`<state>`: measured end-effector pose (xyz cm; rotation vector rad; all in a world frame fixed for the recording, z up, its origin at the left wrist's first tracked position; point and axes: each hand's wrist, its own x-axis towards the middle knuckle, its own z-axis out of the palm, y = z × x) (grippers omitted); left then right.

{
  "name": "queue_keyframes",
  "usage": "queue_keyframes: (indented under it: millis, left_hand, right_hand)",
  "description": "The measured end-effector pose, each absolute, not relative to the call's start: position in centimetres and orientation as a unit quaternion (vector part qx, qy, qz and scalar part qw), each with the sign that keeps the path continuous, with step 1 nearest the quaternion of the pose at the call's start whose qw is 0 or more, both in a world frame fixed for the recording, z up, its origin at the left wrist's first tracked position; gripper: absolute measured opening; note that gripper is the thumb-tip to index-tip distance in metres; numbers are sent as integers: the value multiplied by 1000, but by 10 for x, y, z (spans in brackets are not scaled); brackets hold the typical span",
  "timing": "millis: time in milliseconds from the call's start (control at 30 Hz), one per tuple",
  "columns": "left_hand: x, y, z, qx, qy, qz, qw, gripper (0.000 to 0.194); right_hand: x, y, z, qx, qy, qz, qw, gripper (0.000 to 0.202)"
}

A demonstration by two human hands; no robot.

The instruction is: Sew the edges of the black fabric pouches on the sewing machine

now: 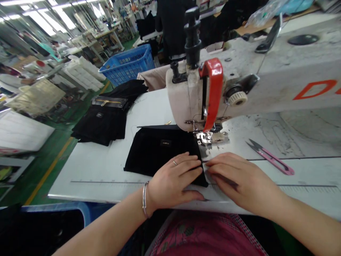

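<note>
A black fabric pouch (149, 151) with a small label lies on the sewing machine's table, its right edge beside the presser foot (204, 138). Spread over its lower right part, my left hand (177, 177) rests flat on the cloth; it wears a ring and a bracelet. My right hand (237, 177) is just right of the pouch's edge, with its fingers drawn together and curled. Whatever those fingers hold, if anything, is hidden. The sewing machine (183, 96) stands above, with a red guard (214, 92) at its head.
Pink-handled thread snips (274, 158) lie at the right. Black pouches (103, 121) are stacked on the table's left end, one showing a gold zip. Behind stands a blue crate (128, 64); a blue bin (87, 213) sits below at left. A person in dark clothes (172, 28) is beyond the machine.
</note>
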<state>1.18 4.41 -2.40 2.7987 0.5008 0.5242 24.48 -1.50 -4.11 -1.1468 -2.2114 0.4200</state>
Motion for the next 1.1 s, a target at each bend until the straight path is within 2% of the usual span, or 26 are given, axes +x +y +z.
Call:
queue_keyframes:
  millis: [100,167,333,500,733,1100]
  left_hand:
    - [8,29,-30,955,156,217,126,23]
    - [9,25,-33,943,169,245,150,19]
    - [12,23,-29,904,228,288,217,19]
    - [14,18,-24,883,274,323,204,18]
    - [13,19,-32,953,180,193,148,20]
    - [4,24,-35,954,151,212,149,21]
  right_hand:
    - [241,-39,-39,-444,-817,184,319,12]
    - [238,-48,-39,-440,-821,188,311,18]
    - [234,-50,-43,-429,-845,174,268,26]
    - [235,-49,-43,-422,-851,163,269,24]
    - [234,-50,-43,-426,-847,167,269,24]
    - [235,-50,-43,-421,-851,162,270,24]
